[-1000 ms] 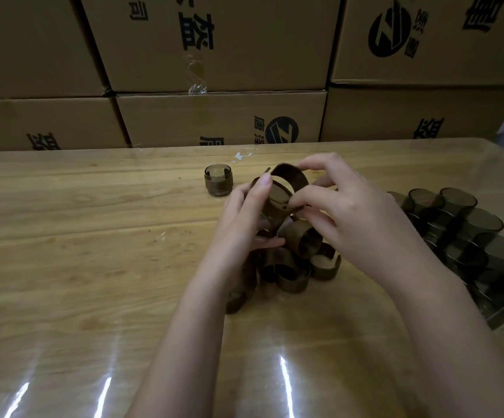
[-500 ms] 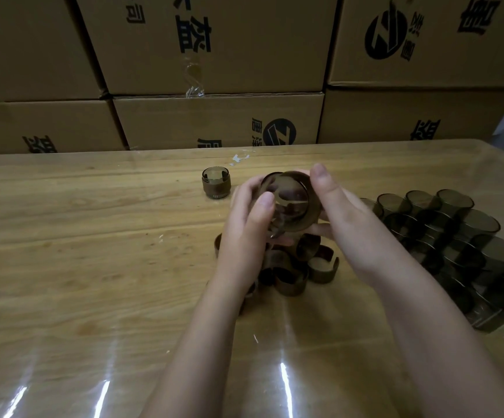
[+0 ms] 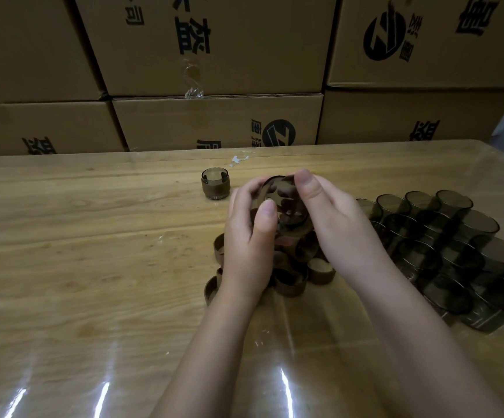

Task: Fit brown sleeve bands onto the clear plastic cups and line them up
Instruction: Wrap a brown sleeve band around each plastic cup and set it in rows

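Observation:
Both hands grip one clear smoky cup (image 3: 286,203) above the table's middle, with a brown sleeve band (image 3: 294,232) around its lower end. My left hand (image 3: 249,233) curls round its left side, thumb on the front. My right hand (image 3: 332,218) wraps the right side, thumb on top. Under the hands lies a pile of loose brown bands (image 3: 289,282), partly hidden. One cup with a band on it (image 3: 215,187) stands upright to the back left.
Several bare smoky cups (image 3: 455,245) lie crowded together on the right of the wooden table (image 3: 94,267), which has a glossy clear cover. Stacked cardboard boxes (image 3: 214,70) wall off the far edge.
The band held apart from the cup a second ago now sits around the cup. Both hands have closed in round the cup and lifted it slightly.

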Action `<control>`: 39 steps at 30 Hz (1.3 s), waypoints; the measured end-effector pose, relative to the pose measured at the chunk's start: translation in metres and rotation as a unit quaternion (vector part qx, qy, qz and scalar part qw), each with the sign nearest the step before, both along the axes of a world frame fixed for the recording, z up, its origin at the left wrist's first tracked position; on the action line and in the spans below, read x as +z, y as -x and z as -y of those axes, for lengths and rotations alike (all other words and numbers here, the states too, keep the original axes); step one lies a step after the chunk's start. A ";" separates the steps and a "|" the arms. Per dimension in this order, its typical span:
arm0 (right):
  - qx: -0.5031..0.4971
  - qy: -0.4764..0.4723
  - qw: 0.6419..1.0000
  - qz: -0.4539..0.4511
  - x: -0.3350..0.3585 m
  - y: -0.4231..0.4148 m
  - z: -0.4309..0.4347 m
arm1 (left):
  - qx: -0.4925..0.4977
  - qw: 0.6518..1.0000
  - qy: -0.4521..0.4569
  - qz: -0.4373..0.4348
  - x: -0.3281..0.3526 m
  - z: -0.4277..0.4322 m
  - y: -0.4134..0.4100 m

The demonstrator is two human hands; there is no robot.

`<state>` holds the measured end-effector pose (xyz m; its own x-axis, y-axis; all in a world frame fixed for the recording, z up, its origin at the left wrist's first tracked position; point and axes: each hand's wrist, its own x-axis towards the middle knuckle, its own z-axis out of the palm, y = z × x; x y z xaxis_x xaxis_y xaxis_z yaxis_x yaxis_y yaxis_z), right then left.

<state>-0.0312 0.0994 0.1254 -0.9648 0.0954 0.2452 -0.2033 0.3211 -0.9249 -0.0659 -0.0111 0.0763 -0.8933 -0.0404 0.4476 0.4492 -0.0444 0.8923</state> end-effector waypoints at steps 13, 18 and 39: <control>-0.078 0.006 0.996 -0.042 -0.006 0.001 0.003 | 0.017 0.999 -0.002 -0.036 0.001 -0.007 -0.006; -0.093 0.051 0.994 -0.040 -0.008 0.003 0.005 | 0.058 0.994 0.039 -0.079 -0.001 -0.008 -0.008; 0.116 0.221 0.965 0.078 -0.001 0.003 -0.007 | -0.165 0.961 -0.156 0.161 0.021 -0.006 -0.011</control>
<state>-0.0346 0.1064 0.1248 -0.9946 -0.0663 0.0804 -0.0699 -0.1485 -0.9864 -0.0547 -0.0050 0.0978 -0.9707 0.1805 0.1584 0.0683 -0.4248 0.9027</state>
